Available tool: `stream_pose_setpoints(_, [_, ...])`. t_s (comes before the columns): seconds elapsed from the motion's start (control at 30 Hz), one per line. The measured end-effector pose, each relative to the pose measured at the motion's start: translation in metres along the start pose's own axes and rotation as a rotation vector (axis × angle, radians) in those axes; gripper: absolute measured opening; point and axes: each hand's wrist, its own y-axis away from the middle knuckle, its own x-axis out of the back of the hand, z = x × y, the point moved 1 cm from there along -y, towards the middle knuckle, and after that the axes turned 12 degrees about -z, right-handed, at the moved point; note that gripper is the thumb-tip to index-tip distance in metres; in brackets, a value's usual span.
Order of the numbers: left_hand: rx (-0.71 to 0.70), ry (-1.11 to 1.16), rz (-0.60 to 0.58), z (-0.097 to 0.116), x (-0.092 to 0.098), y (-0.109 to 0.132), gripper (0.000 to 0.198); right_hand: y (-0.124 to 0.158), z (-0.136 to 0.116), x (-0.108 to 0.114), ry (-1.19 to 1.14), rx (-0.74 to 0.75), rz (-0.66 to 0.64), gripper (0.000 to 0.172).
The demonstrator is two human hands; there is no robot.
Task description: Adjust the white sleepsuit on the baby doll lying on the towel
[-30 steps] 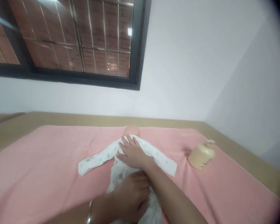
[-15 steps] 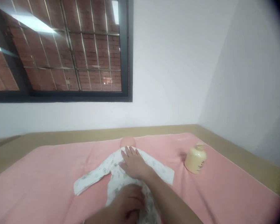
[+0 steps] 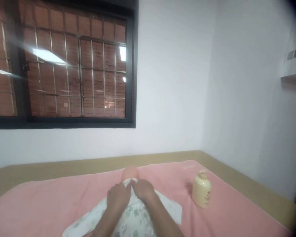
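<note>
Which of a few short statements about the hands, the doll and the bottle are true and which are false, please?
1. The left hand and the right hand both lie on the white printed garment, close to the doll's head. True.
2. The cream bottle stands upright on the pink towel, apart from both hands. True.
3. The right hand grips the bottle. False: it is on the garment, left of the bottle.
4. The garment covers the doll's head. False: the head shows bare just beyond the fingers.
</note>
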Motion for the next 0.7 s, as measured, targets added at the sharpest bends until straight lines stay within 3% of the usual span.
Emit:
stream_pose_setpoints(0.13, [-0.029, -0.158, 0.086, -0.001, -0.016, 0.009, 0.056, -0.002, 0.0, -0.004, 0.005, -0.011, -0.002, 0.071])
stream_pose_setpoints(0.3, [-0.052, 0.027, -0.105, -0.016, -0.01, -0.005, 0.057, 0.029, -0.02, 0.002, 0.327, 0.079, 0.041, 0.039])
stream_pose_setpoints(0.37, [-0.034, 0.073, -0.131, -0.019, -0.008, -0.008, 0.057, 0.034, -0.027, -0.001, 0.394, 0.119, 0.027, 0.032])
stream_pose_setpoints(0.53, [-0.04, -0.156, -0.011, -0.001, -0.011, 0.013, 0.033, 0.013, -0.014, -0.01, 0.2, -0.018, 0.079, 0.054])
stream_pose_setpoints(0.63, [-0.03, -0.23, 0.036, 0.007, -0.012, 0.022, 0.03, 0.005, -0.005, -0.009, 0.128, -0.069, 0.03, 0.056])
stream_pose_setpoints(0.7, [-0.076, -0.218, 0.006, 0.003, -0.012, 0.017, 0.03, 0.012, -0.008, -0.006, 0.162, -0.042, 0.037, 0.054])
